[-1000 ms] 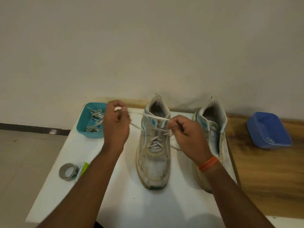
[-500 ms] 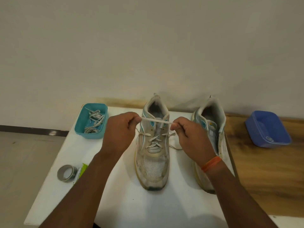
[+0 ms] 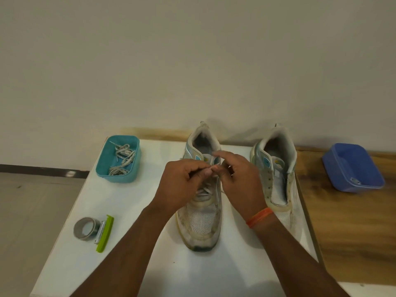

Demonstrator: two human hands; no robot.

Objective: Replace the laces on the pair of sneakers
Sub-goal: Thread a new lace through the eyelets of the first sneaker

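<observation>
in the head view, the left hand [image 3: 182, 185] and the right hand [image 3: 237, 181] are meeting over the throat of the left sneaker [image 3: 201, 202], which is standing on the white bench [image 3: 150, 254] with its toe pointing toward the person; the fingers [image 3: 205, 170] of the left hand are curling in and seem to be pinching the new lace [image 3: 202, 192] near the top eyelets, while the right hand's fingers are bending round the same spot, though the lace ends themselves are hiding between the fingertips and it is hard to tell exactly what each is gripping. lower crossings of the lace are showing below the hands. the right sneaker [image 3: 276, 168] is sitting just beside it, apparently unlaced, its tongue lying open. a teal tray [image 3: 102, 168] at the far left is holding a tangle of old laces [image 3: 122, 159]; a roll of tape [image 3: 85, 229] and a green clip [image 3: 105, 234] are lying near the front left; a blue tray [image 3: 334, 163] is resting on the wooden surface to the right. the lace is looking light, flat and floppy, so it is likely slipping easily; gripping it close to the stiff tip is probably the surest hold, with the shoe steadying itself by its own weight
</observation>
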